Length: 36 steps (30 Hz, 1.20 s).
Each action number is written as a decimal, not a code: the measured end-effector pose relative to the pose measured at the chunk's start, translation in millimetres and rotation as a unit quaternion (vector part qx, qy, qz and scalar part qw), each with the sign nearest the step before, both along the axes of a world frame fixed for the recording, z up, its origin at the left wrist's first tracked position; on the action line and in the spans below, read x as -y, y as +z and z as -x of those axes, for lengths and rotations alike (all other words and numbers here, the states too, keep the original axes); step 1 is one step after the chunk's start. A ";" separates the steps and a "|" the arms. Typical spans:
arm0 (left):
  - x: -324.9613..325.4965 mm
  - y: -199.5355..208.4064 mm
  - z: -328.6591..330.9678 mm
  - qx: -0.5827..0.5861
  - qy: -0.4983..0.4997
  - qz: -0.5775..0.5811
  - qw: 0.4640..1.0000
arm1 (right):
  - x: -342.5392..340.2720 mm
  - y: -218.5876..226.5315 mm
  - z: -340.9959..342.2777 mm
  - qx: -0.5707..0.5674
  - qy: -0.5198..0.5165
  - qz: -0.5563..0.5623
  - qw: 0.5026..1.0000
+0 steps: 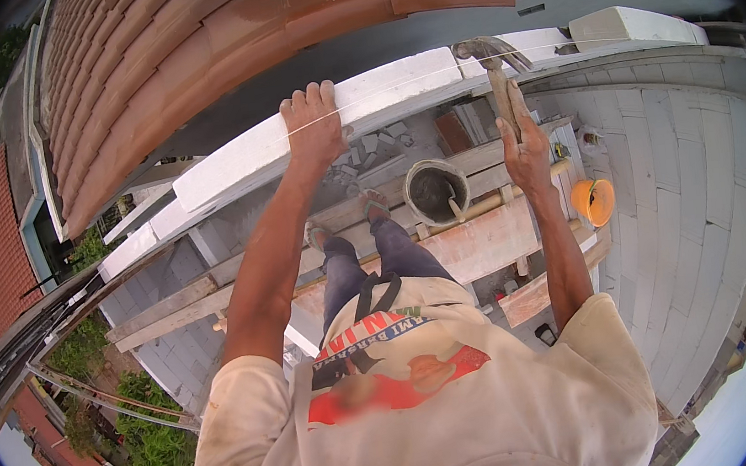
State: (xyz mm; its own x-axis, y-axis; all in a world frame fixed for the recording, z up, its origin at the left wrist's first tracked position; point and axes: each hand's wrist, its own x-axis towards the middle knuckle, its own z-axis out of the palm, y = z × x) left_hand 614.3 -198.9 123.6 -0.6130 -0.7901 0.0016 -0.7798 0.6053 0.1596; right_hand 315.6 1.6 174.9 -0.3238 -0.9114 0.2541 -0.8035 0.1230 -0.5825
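Observation:
A long white wall block [367, 96] lies along the top of the wall in front of me. My left hand [315, 127] grips its left part from above, fingers curled over the far edge. In my right hand [525, 144] is the handle of a claw hammer [499, 80]. The hammer's head is over the wall top, by the right end of the block. A thin pale string [429, 76] runs along the course and passes close to both hands.
Below me, planks [183, 305] form a scaffold where my feet stand. A bucket [414, 214] of grey mortar with a tool in it and an orange bucket [604, 200] are on the right. Another white block [630, 27] lies farther right. A tiled roof [214, 49] rises beyond the wall.

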 end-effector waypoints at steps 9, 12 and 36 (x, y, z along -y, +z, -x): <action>0.8 -3.4 0.4 -0.025 0.012 0.037 0.999 | 15.8 10.1 -9.4 0.060 -0.020 -0.077 0.995; 0.4 -3.4 3.6 -0.022 0.016 0.019 0.999 | 5.3 -12.4 -10.9 0.027 -0.045 -0.075 0.996; 1.3 -3.6 5.7 -0.026 0.045 0.037 0.998 | 12.8 5.6 -26.4 0.025 0.036 -0.148 0.988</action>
